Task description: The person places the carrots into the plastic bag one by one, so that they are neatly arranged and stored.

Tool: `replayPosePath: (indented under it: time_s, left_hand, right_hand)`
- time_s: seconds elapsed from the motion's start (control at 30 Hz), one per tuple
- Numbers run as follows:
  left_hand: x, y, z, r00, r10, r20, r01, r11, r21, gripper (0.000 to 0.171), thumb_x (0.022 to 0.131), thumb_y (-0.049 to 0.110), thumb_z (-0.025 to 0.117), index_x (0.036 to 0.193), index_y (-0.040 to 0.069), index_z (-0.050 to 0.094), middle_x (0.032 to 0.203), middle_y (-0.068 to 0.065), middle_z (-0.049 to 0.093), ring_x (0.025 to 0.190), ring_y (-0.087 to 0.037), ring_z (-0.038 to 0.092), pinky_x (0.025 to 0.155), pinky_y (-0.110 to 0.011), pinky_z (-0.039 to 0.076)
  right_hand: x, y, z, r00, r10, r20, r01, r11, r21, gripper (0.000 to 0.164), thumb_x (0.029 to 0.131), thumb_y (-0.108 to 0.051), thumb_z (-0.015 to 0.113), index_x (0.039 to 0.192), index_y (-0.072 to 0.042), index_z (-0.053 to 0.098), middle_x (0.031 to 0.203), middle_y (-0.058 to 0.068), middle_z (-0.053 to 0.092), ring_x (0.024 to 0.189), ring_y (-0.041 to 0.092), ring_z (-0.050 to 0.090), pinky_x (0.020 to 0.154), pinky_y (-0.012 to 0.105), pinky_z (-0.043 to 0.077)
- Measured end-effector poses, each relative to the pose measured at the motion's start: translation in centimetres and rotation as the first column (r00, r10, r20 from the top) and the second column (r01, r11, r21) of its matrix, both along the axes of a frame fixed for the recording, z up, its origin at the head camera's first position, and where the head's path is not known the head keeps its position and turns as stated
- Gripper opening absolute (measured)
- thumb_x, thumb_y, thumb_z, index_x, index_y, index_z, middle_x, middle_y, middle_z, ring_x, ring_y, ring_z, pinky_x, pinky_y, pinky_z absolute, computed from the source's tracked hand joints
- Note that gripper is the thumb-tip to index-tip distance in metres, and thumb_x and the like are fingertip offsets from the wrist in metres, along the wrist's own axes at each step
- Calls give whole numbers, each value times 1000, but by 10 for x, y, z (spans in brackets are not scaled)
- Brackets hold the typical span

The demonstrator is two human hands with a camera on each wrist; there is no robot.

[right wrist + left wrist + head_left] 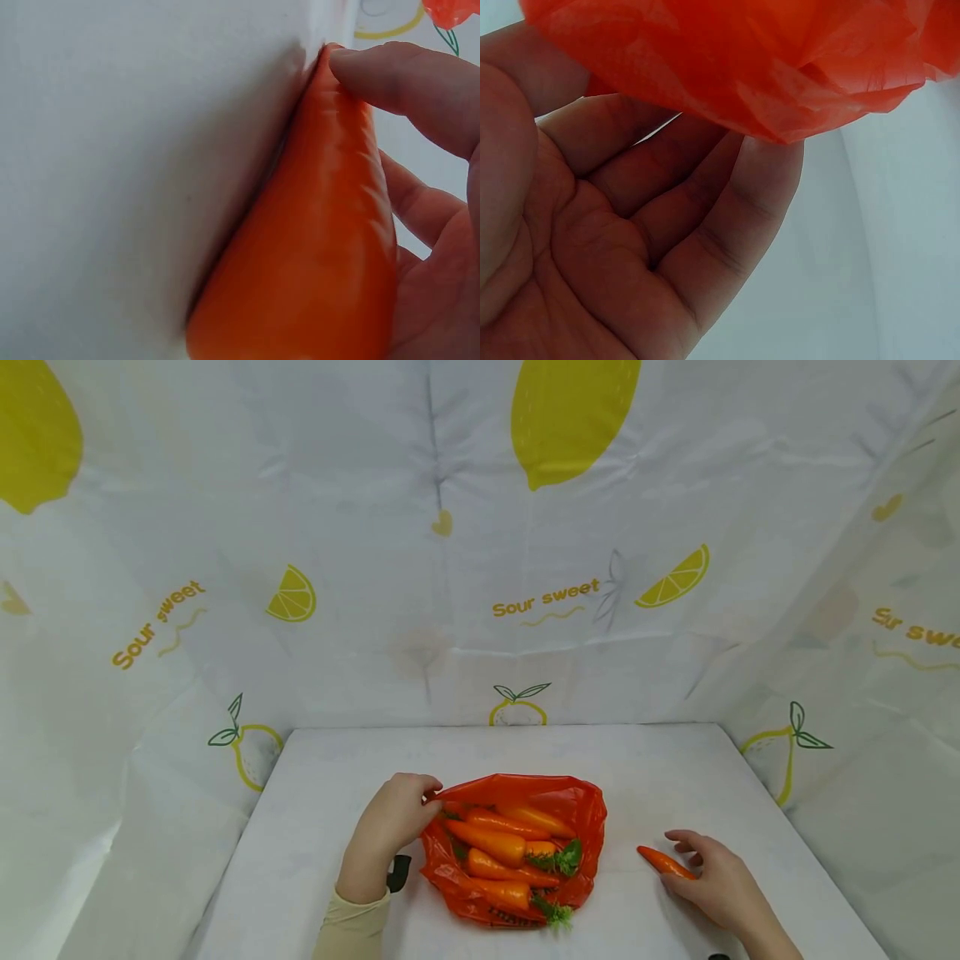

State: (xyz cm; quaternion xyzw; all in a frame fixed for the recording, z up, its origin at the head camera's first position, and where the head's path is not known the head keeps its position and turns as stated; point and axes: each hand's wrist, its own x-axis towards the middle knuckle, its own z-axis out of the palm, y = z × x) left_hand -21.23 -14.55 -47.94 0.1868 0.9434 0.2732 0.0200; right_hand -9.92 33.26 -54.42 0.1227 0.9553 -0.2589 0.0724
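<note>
A red plastic bag (551, 787) lies on the white table, its mouth spread open. Several orange carrots (491, 842) are inside, some with green leafy tops (567, 857). My left hand (397, 814) holds the bag's upper left edge; in the left wrist view, the fingers (757, 187) are bent beneath the red plastic (742, 82). Right of the bag, my right hand (712, 872) holds a single carrot (663, 862) low at the table. Close up, a digit lies against that carrot's (307, 247) narrow end, with other fingers behind it.
The white table (337, 760) is enclosed by hanging white sheets (360, 660) with lemon prints at the back and both sides. A small black device (398, 872) sits at my left wrist. White tabletop separates the bag from the right-hand carrot.
</note>
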Motion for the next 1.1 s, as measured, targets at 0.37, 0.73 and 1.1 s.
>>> replayPosePath:
  time_s: [0.37,0.73,1.1]
  left_hand:
    - [0,0,0,1000,3,7,-3,1000,-1,21,99,12,80,118,6,84,105,-6,82,84,-16,66,75,-36,60]
    - [-1,0,-1,1000,1,12,-1,1000,-11,22,99,13,79,120,7,84,108,-7,82,88,-17,69,79,-38,62]
    - [-1,-1,-3,1000,11,4,-11,1000,-8,21,100,16,79,119,8,84,108,-5,83,89,-16,69,80,-38,62]
  right_hand:
    - [-2,-2,-5,1000,-14,20,15,1000,-17,68,84,-30,97,138,-1,70,113,9,74,93,21,62,85,47,62]
    - [-1,-3,-8,999,-22,41,24,999,-32,53,86,-26,95,129,-4,75,104,5,71,90,22,60,78,38,57]
    - [-1,-4,-2,1000,-16,27,17,1000,-16,51,86,-26,96,127,-4,75,103,4,71,90,21,60,81,41,58]
